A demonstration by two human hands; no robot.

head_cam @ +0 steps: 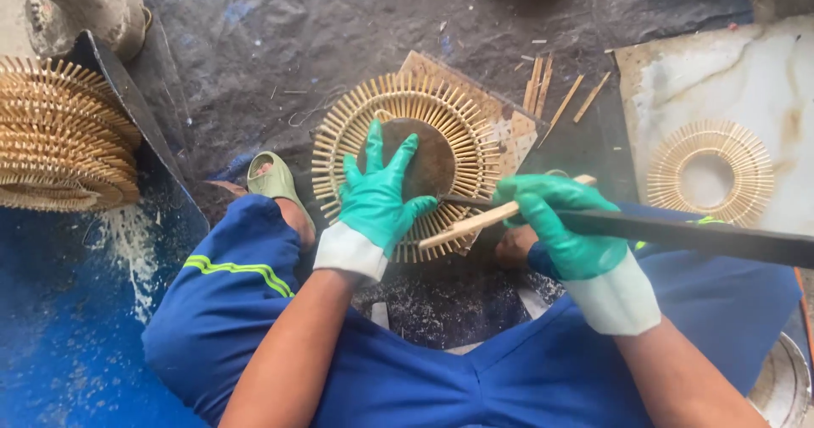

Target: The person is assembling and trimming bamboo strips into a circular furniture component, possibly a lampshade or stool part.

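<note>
The bamboo sunburst ring (405,165), a flat wheel of thin pale sticks fanning out round a dark centre disc (420,158), lies on the floor just beyond the person's knees, resting on a light patterned board (509,123). The left hand (377,195) (in a green glove with a white cuff) is spread wide, fingers fanned and pressed flat on the disc and the near-left part of the ring. The right hand (560,225), gloved the same way, is closed round the handle of a long dark blade (695,235) that runs off to the right edge, its tip reaching in toward the disc; the same hand also grips a pale bamboo strip (487,220) that slants down and left to touch the ring's near edge, just right of the left hand. So the ring sits under the left hand and to the left of, and slightly beyond, the right. Loose bamboo splints (555,93) lie scattered on the far right of the board. A second, smaller sunburst ring (710,172) rests on a stained white slab (763,72) at the right, well apart from the hands. A stack of finished rings (64,136) stands at the far left. The floor (339,30) is dark, rough and dusty, with a blue sheet (59,309) dusted with pale shavings at near left. The person wears blue clothes, and a green sandal (273,176) shows beside the left knee.
</note>
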